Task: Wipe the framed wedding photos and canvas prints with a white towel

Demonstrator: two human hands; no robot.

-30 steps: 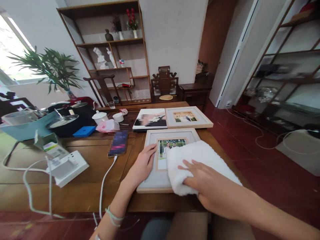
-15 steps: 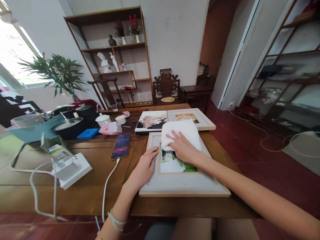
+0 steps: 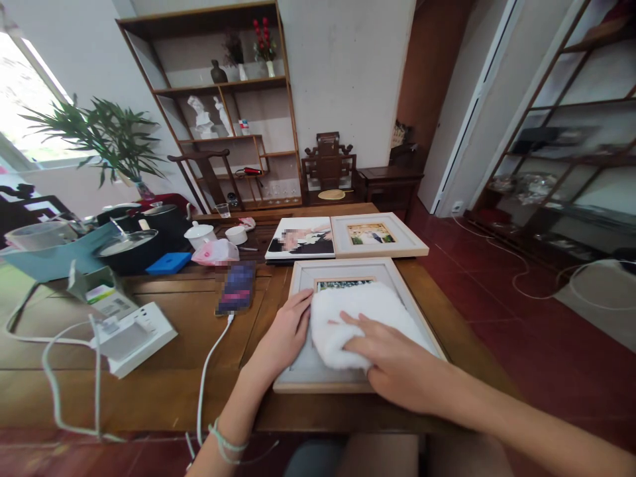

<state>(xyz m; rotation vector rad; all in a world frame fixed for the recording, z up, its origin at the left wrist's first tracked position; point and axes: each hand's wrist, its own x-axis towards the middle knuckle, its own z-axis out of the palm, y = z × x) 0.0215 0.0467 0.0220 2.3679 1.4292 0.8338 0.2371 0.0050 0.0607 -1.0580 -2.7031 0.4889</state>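
Observation:
A light wood picture frame (image 3: 342, 267) with a white mat lies flat on the table in front of me. My left hand (image 3: 287, 331) holds it at its left side, fingers laid over the edge. My right hand (image 3: 380, 351) presses a folded white towel (image 3: 342, 315) onto the lower middle of the frame, its fingers sunk into the fabric. The towel covers most of the photo (image 3: 345, 283); only a strip along the top shows.
Behind lie another framed photo (image 3: 410, 246) and a white-edged picture (image 3: 303, 238). To the left are a phone (image 3: 236, 288) on a white cable, an opened white box (image 3: 142, 341), a blue box (image 3: 169, 263), a pink-and-white packet (image 3: 216, 252) and dark pots (image 3: 129, 255).
My right hand has drawn the towel toward me, from the frame's upper part to its lower middle. My left hand keeps its place on the left edge.

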